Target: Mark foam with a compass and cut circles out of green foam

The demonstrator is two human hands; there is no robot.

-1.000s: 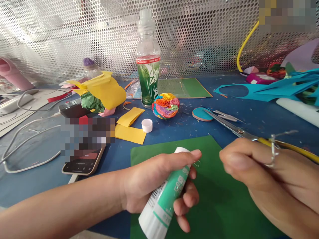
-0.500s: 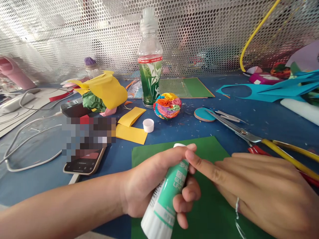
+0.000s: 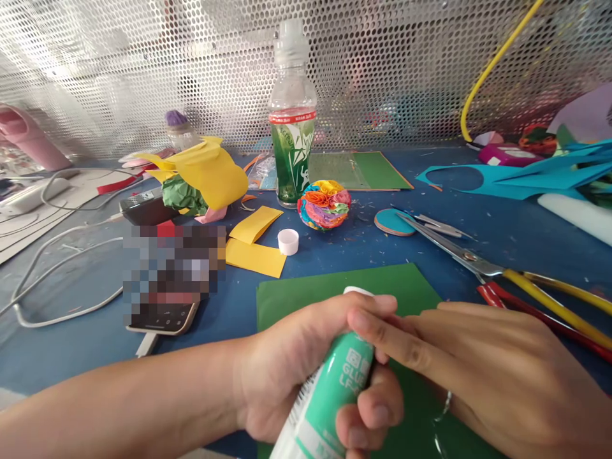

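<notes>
My left hand (image 3: 296,350) is wrapped round the glue (image 3: 335,401), thumb across its upper part and fingers curled beneath. The glue slants over the near part of the green paper (image 3: 306,290), its white far end leaning right and its near end running out of view. My right hand (image 3: 482,363) comes in from the right, forefinger stretched against my left one near the top of the glue; its other fingers are tucked out of sight, so I can't tell whether they grip anything. A clear strand (image 3: 437,433) hangs by that hand.

Beyond the paper on the bench (image 3: 229,312), a white cap (image 3: 288,243) sits near two yellow strips (image 3: 257,260). The bright ball (image 3: 325,205) is farther off, just beside the upright bottle (image 3: 292,150). To the right, the scissors (image 3: 471,256) lie with their tips by a blue disc (image 3: 393,222) and their yellow and red handles towards me. To the left are a phone (image 3: 167,317) with its white cable (image 3: 62,320), crumpled green paper and a curled yellow sheet (image 3: 215,172). A metal mesh (image 3: 382,64) stands along the far side.
</notes>
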